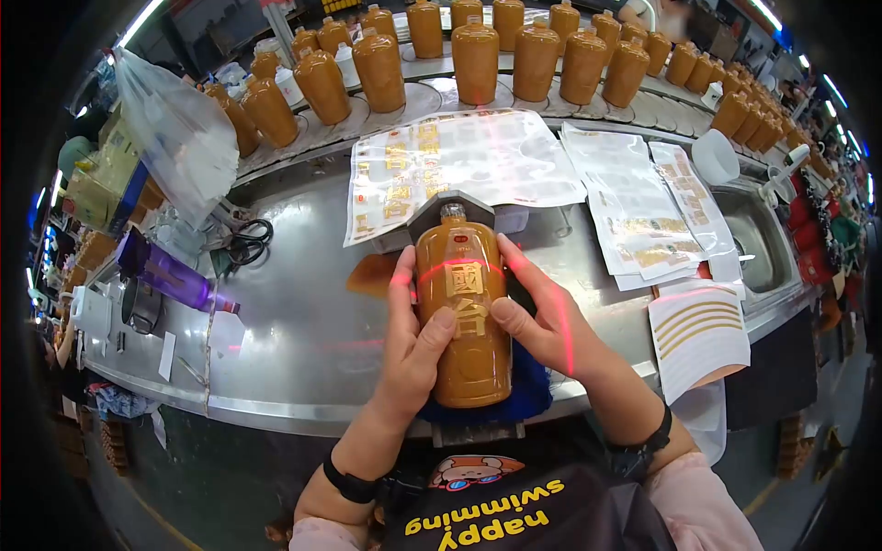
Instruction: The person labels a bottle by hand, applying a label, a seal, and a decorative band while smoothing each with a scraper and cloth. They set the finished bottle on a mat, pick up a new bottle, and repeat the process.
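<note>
A glossy caramel-brown bottle (470, 367) lies with its neck pointing away from me, against a dark angular holder (478, 209). Large gold characters and a small red mark run down its front, and a thin red light line crosses it. My left hand (412, 335) grips its left side, thumb on the front beside the lower character. On the opposite side, my right hand (544, 323) holds the bottle, its thumb pressing near that same character. Blue cloth (533, 384) shows under the bottle's base.
Sheets of gold decals (423, 174) lie behind the holder; more sheets (634, 207) are at the right, near a sink (767, 243). Several brown bottles (475, 64) stand along a conveyor (427, 96). A purple bottle (175, 275) and a plastic bag (179, 133) are at the left.
</note>
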Tool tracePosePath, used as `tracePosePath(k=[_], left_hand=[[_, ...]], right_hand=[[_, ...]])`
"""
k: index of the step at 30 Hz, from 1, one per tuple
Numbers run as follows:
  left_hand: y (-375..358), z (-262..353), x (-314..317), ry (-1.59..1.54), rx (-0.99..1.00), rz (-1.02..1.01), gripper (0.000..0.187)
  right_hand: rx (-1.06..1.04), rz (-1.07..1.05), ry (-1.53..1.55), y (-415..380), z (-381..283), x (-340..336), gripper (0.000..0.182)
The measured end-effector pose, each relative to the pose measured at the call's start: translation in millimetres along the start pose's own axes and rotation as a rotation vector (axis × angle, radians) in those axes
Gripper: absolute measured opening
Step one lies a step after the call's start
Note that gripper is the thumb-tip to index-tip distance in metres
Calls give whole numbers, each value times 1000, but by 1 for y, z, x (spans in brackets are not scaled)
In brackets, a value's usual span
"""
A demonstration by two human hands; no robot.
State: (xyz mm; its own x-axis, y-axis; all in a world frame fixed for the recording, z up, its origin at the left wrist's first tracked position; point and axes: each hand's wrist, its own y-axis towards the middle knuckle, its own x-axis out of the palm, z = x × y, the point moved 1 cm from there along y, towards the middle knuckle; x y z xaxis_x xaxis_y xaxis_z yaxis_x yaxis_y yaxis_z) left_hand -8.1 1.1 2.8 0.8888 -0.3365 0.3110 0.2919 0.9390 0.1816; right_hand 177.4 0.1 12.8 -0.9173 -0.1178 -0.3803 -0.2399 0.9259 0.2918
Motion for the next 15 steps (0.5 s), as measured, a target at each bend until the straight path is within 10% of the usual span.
tracePosePath(k=[15], left_hand=[[15, 3, -11, 79, 14, 62, 62]], right_hand=[[-13, 6, -37, 2, 2, 4, 88]])
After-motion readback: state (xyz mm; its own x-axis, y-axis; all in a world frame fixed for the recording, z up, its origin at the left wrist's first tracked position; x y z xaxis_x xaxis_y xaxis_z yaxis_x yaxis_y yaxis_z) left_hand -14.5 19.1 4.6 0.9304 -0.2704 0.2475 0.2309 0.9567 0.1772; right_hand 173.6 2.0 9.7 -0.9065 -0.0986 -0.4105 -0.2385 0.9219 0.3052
